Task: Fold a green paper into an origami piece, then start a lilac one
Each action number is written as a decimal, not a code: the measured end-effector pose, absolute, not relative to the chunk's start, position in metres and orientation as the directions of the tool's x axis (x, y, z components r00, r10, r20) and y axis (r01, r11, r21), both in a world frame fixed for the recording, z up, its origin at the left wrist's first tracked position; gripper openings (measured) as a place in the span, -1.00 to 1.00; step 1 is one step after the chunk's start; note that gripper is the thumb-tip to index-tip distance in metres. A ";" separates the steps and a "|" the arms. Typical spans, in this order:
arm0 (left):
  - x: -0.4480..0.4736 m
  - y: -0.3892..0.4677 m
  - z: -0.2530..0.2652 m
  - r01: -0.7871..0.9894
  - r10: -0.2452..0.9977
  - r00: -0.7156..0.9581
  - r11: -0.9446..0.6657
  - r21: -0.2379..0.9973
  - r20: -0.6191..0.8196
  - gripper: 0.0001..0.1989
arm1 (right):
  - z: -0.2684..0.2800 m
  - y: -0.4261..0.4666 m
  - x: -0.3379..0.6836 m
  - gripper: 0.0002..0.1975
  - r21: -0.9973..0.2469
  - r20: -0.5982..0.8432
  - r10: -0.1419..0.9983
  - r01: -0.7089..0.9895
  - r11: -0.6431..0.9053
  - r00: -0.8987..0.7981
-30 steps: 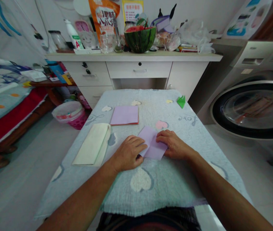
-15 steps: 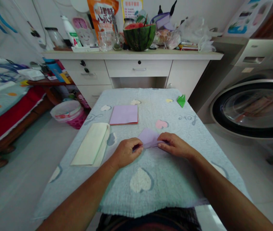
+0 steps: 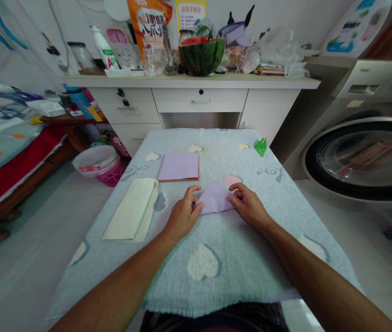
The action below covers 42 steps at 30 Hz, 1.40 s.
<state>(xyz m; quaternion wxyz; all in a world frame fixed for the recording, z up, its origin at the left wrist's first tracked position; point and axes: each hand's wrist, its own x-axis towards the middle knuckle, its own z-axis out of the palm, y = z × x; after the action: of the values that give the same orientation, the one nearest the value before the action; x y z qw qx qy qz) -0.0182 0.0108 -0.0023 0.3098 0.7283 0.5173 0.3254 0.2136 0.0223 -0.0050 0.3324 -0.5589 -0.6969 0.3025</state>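
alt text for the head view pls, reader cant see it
A person's left hand and right hand touch a lilac sheet folded roughly into a triangle, on a heart-patterned tablecloth. To the left lie a lilac-topped paper stack and folded cream sheet; far right, a green folded paper. Behind, a white desk holds cut watermelon.

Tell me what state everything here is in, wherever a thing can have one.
Purple paper: folded, roughly triangular, touched by the left hand and right hand
Square paper stack: lying flat, purple on top
Pale sheet: folded, lying flat
Green paper piece: folded, pointed
Watermelon: cut open, red flesh showing
Middle drawer: shut
Pink bin: lined with a bag
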 end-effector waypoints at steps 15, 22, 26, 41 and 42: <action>-0.036 0.008 0.009 0.485 0.700 0.669 -0.665 0.567 0.249 -0.77 | 0.024 0.018 0.238 -0.52 -0.676 0.074 0.728 0.502 0.540 -0.682; -0.035 0.006 0.005 0.495 0.594 0.766 -0.789 0.363 0.248 -0.68 | 0.023 0.012 0.227 -0.51 -0.626 0.037 0.656 0.494 0.604 -0.754; -0.034 0.006 0.001 0.498 0.592 0.757 -0.796 0.343 0.275 -0.71 | 0.026 0.011 0.224 -0.55 -0.630 0.041 0.652 0.487 0.605 -0.757; -0.026 0.006 0.003 0.595 0.874 0.446 -0.450 0.665 0.193 -0.60 | 0.009 0.022 0.229 -0.83 -0.767 0.018 0.914 0.581 0.272 -0.404; -0.026 0.006 0.002 0.578 0.881 0.425 -0.441 0.687 0.208 -0.46 | 0.008 0.022 0.228 -0.80 -0.756 0.030 0.922 0.595 0.273 -0.385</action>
<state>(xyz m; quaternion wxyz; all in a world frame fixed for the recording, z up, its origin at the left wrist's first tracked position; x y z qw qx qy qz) -0.0257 0.0058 0.0020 0.2681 0.8003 0.4557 0.2828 0.2276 0.0224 0.0076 0.2415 -0.4990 -0.7604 0.3384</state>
